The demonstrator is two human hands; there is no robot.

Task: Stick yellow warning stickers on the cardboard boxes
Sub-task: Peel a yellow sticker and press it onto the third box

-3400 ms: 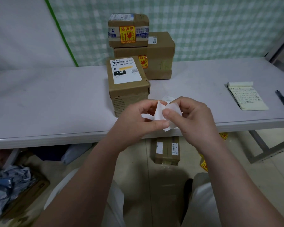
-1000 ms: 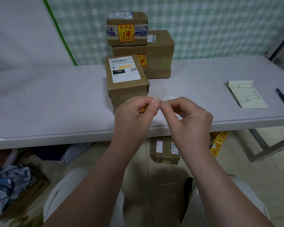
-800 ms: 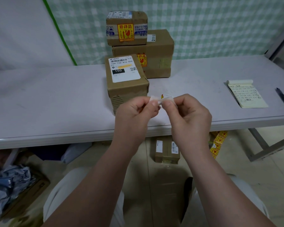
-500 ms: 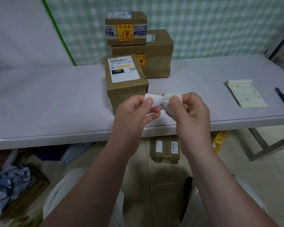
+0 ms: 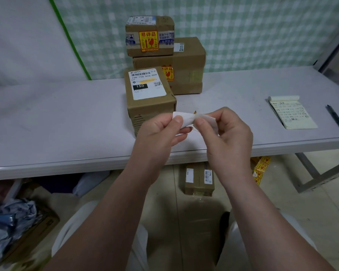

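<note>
step: peeling a sticker (image 5: pixel 186 119) off its white backing.
hands: my left hand (image 5: pixel 160 133) and right hand (image 5: pixel 228 133) each pinch one end.
next: free it, then press it onto the front box (image 5: pixel 151 106) just beyond.

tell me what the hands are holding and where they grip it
A white-backed sticker slip: the left hand pinches its left end, the right hand its right end.

A parcel-packing room: labelled cardboard boxes (image 5: pixel 150 98) on a long table (image 5: pixel 67 122).
</note>
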